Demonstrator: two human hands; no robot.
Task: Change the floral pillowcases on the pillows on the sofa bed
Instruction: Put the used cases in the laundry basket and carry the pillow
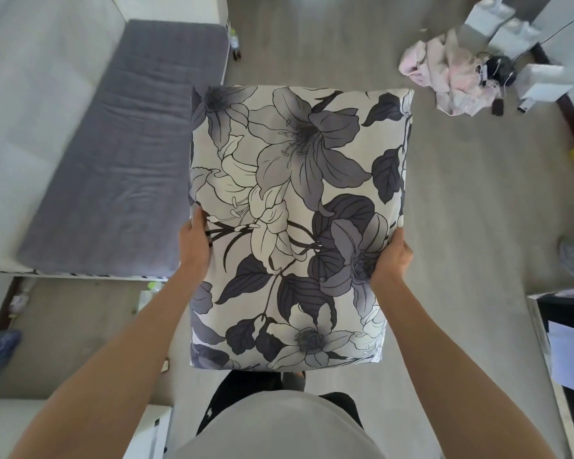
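Left hand (194, 248) fingers curled behind pillow (295, 223) left edge, thumb on front; right hand (391, 260) grips right edge same way. Floral pillow between hands, held above floor (461, 193). Sofa bed (120, 150) at 10 o'clock; pink cloth heap (448, 77) at 1 o'clock.

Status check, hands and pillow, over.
Left hand and right hand grip floral pillow by its sides. Pillow held up above floor. Nothing blocking.

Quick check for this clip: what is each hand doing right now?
Left hand: grips the left edge of the floral pillow, thumb on the front.
Right hand: grips the pillow's right edge, thumb on the front.
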